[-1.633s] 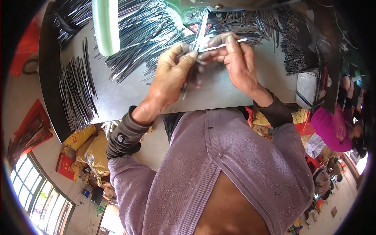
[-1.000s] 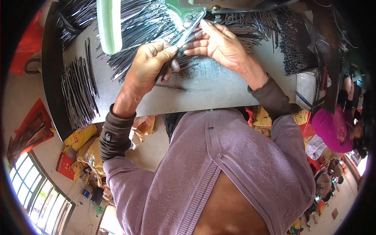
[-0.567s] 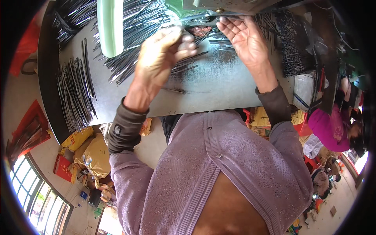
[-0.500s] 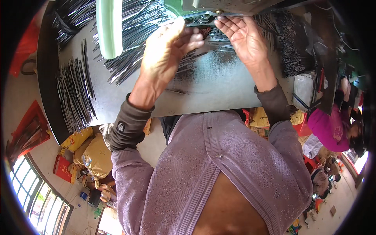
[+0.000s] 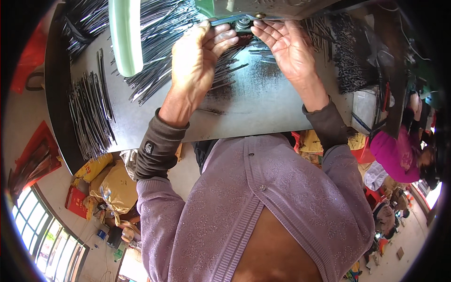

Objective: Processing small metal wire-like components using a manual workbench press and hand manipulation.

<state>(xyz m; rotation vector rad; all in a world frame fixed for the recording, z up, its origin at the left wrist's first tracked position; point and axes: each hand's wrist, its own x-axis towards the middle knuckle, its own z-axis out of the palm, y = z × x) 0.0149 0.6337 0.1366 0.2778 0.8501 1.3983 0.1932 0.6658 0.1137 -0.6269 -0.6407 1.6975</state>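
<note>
Both hands are raised to a green and grey machine (image 5: 244, 8) at the top edge. My left hand (image 5: 195, 58) pinches one end of a thin, bluish-dark strip (image 5: 228, 19), which runs across to a small metal roller (image 5: 243, 23). On the roller's other side, my right hand (image 5: 290, 52) has its palm turned up and fingers bent together against the machine's lower edge; what they grip is hidden. Under the hands, loose dark strips (image 5: 260, 49) and dark dust lie on the metal table (image 5: 263, 108).
A large pile of dark strips (image 5: 155, 56) fans out left of my hands, below a pale green curved bar (image 5: 126, 40). A neat bundle (image 5: 89, 113) lies farther left. At right are more short strips (image 5: 345, 51) and a white box (image 5: 364, 108). Someone in magenta (image 5: 397, 152) sits beyond.
My left hand has moved slightly left and its fingers have drawn in; a strip now shows between it and the roller. The right hand has shifted a little to the left.
</note>
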